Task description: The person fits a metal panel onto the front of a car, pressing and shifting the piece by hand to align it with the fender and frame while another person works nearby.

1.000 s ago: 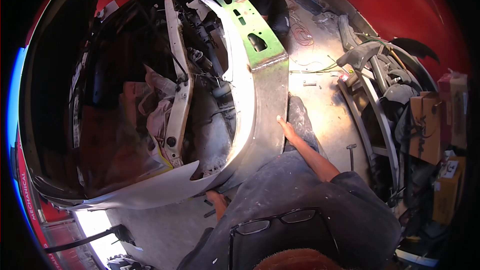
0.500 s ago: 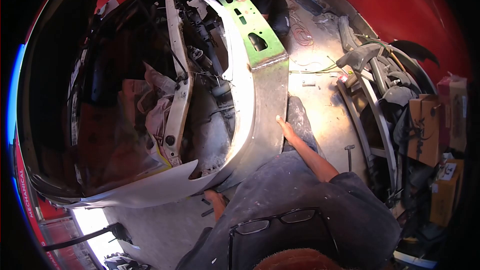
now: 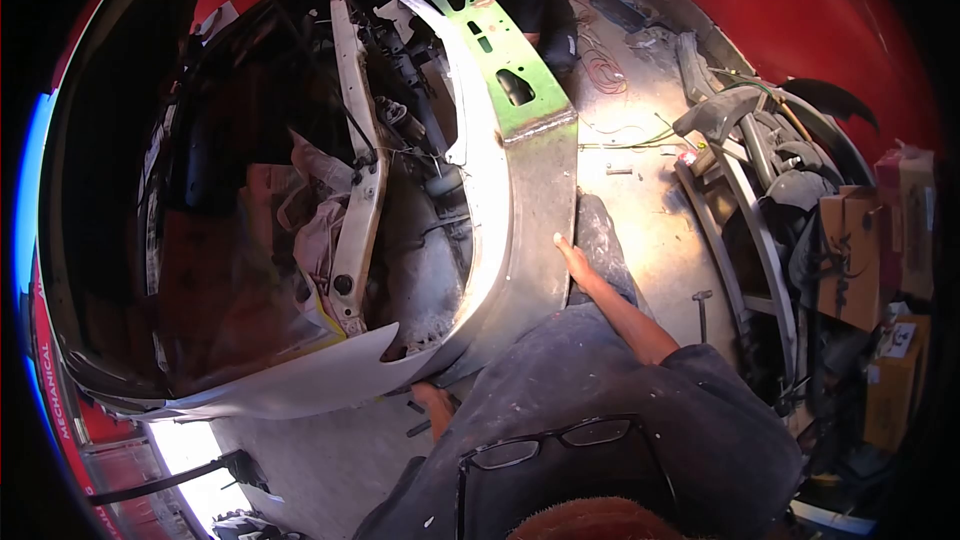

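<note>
A long curved car body panel [image 3: 540, 195], bare grey metal here and green at its far end, runs in front of me along the open car bay. My right hand [image 3: 573, 258] grips its outer edge, thumb on top and the other fingers hidden beneath. Lower down, my left hand [image 3: 432, 400] is closed at the panel's near edge, where it meets a pale, pointed section [image 3: 290, 370]; its fingertips are partly hidden under the lip. A welded seam [image 3: 540, 127] crosses between the grey and green parts.
A co-worker [image 3: 535, 0] crouches beyond the green end. On the floor to the right lie a hammer [image 3: 701, 315], cables [image 3: 603, 70] and stacked car parts [image 3: 745, 210] near cardboard boxes [image 3: 848, 260]. The car bay holds a pale metal beam [image 3: 358, 210] and crumpled plastic.
</note>
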{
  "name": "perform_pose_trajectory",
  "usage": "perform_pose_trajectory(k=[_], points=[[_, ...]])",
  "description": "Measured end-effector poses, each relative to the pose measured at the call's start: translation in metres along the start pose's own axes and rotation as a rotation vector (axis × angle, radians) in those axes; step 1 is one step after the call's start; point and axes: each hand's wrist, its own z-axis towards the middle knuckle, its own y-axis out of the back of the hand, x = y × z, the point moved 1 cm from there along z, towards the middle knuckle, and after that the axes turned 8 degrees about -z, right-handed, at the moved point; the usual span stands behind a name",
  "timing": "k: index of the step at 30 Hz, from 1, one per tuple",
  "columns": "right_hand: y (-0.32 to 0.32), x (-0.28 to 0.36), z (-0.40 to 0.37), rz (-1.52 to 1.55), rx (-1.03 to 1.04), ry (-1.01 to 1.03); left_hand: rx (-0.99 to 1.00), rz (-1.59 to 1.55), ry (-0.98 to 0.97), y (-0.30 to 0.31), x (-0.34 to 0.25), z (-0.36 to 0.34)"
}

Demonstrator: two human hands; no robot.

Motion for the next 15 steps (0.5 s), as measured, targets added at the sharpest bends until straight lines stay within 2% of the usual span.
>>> perform_pose_trajectory(k=[15], points=[[-0.003,0.017,-0.016,0.001,-0.017,0.007,0.371,0.066,0.129,-0.010,0.002,-0.003]])
